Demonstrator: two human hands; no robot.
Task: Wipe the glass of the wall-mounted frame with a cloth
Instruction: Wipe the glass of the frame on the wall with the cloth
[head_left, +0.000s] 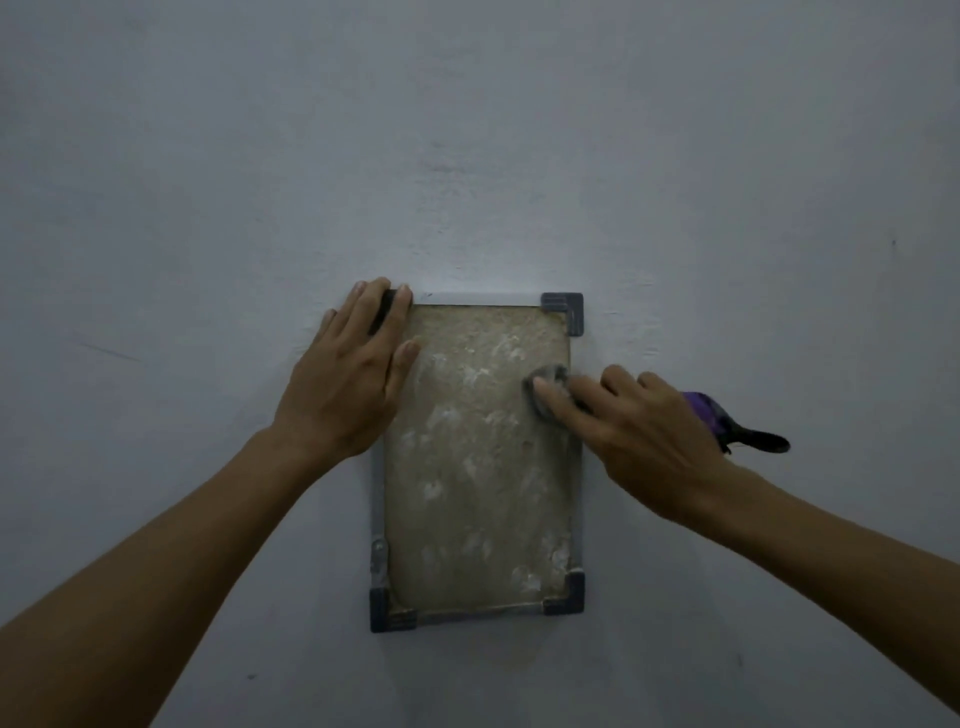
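Pale wall (467, 156), frame (562, 307) hanging dead centre, glass (478, 493) badly smeared. Left hand (345, 384) flat, bracing the top corner. Right hand (644, 431) pinches a soft cloth (548, 382) onto the pane: fragile, so press lightly, steady the rim.

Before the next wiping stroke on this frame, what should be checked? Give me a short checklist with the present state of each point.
1. Left hand steadies the frame at its upper left corner: ok.
2. Cloth lies under the right hand fingertips, against the glass: ok.
3. Glass is clean: not ok, white smears cover most of it.
4. Frame hangs straight: ok, edges look upright.
5. Wall fixing holds firmly: cannot tell, it is hidden.
6. Loose cloth end behind the right hand stays off the glass: ok.
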